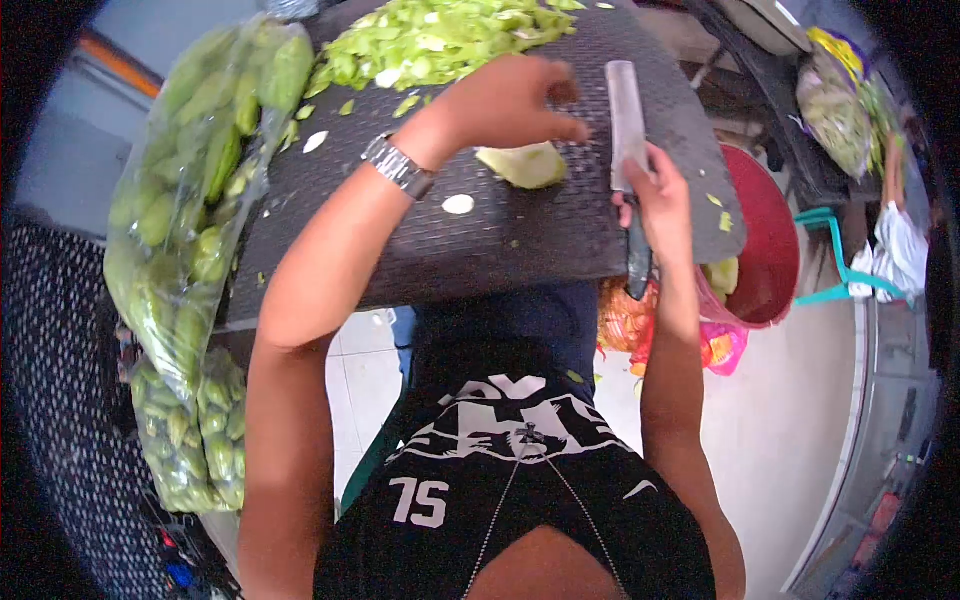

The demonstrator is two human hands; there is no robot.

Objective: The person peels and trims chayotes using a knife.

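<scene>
My right hand [660,205] is wrapped around the black handle of a knife [627,110], its broad pale blade pointing away from me over the right part of the table [400,270]. A metal-band watch [398,167] circles my left wrist. My left hand [505,105] hovers above a pale green, partly peeled vegetable piece [528,166], fingers bent and apart, with nothing visible in them. Beyond it lies a heap of light green slices or peelings [440,40]. A small whitish slice [458,204] rests nearer to me.
A clear plastic bag of green vegetables [190,200] leans along the table's left side, with more bagged vegetables [190,430] below. A red bucket [775,240] stands under the right edge, beside a net bag [628,320]. Farther right are a teal stool [830,250] and another person's arm [893,175].
</scene>
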